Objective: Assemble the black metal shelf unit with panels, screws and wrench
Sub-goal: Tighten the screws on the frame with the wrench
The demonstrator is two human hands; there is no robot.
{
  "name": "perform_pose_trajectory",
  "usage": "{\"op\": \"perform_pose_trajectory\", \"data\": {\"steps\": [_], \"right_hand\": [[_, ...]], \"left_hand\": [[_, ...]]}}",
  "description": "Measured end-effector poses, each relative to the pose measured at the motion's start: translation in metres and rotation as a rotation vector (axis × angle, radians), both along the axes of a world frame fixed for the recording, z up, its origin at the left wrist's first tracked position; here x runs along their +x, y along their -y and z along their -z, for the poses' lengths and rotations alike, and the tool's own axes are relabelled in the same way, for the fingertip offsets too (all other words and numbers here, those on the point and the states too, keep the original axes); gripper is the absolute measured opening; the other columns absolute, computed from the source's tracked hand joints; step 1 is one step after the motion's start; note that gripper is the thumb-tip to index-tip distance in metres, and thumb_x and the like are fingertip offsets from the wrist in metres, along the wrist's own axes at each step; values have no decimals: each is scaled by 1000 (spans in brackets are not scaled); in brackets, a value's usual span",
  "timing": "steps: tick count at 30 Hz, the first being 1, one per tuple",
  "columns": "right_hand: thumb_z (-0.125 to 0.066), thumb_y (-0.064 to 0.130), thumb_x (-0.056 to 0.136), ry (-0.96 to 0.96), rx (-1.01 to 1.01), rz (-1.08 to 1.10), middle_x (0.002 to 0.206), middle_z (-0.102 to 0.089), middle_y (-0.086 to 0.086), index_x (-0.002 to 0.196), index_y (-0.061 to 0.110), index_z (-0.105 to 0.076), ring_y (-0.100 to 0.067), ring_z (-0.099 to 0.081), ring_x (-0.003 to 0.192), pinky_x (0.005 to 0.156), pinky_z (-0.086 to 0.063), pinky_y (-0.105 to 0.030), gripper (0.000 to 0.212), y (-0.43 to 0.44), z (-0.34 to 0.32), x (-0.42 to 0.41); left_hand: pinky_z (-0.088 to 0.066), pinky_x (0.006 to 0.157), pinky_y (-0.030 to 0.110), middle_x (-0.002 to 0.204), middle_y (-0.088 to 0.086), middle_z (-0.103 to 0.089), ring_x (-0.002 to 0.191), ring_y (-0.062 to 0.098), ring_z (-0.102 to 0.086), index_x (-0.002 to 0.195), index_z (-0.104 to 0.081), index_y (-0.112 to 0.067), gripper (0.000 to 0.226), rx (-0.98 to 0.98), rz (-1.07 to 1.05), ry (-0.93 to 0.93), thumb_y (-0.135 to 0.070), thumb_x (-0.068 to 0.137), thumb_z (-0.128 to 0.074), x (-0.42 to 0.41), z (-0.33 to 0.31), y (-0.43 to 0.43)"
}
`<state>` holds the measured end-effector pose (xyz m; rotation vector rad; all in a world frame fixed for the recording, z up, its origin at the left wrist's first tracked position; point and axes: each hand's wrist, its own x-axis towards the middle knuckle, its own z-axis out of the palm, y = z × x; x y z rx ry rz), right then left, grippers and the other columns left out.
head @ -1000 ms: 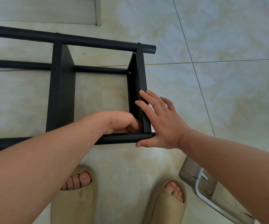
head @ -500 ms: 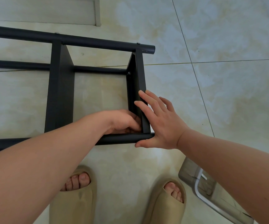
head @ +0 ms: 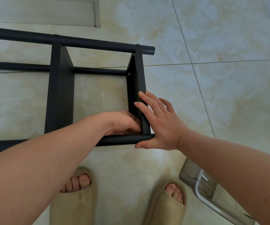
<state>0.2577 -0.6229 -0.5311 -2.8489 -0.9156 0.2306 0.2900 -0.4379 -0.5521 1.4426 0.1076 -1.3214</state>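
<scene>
The black metal shelf unit lies on its side on the tiled floor, with its far tube (head: 98, 43) and near tube (head: 123, 140) joined by a middle panel (head: 59, 95) and an end panel (head: 140, 73). A screw head (head: 129, 74) shows on the end panel's inner face. My left hand (head: 123, 122) reaches into the inner corner where the end panel meets the near tube. Its fingers are curled there, and whatever they touch is hidden. My right hand (head: 162, 125) presses flat with straight fingers on the end panel's outer side, thumb under the near tube's end.
A clear plastic box (head: 200, 184) with a metal handle sits on the floor at the lower right, partly under my right forearm. My feet in beige slippers (head: 75, 200) stand just before the near tube. A pale board (head: 41, 10) lies at the top left.
</scene>
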Motion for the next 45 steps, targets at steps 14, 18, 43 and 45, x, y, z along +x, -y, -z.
{"op": "perform_pose_trajectory", "data": {"steps": [14,18,43,45], "right_hand": [[-46,91,71,-2,-3,-1,168,-14,-9,155,11,-32,-28,-10,156,120,-21,-56,117,0,0,0],[-46,91,71,0,-6,-1,168,-14,-10,155,11,-32,-28,-11,156,120,-21,-56,117,0,-1,0],[-45,91,71,7,-3,-1,168,-15,-10,155,11,-33,-28,-11,156,121,-20,-57,117,0,0,1],[-45,91,71,7,-7,-1,168,-15,-10,155,11,-33,-28,-11,156,121,-20,-56,117,0,0,1]], "left_hand": [[-53,65,29,73,9,-70,69,22,-68,81,-67,-7,18,-25,14,-8,3,89,-55,0,-6,1],[-53,70,32,73,11,-66,70,24,-66,81,-67,-5,17,12,1,26,8,86,-57,1,-3,2],[-55,75,36,79,15,-67,78,28,-68,85,-65,-3,20,-36,-22,-30,13,86,-54,5,-4,2],[-55,73,34,79,15,-66,77,27,-68,87,-64,-2,20,-52,-29,-35,14,86,-54,5,-3,1]]}}
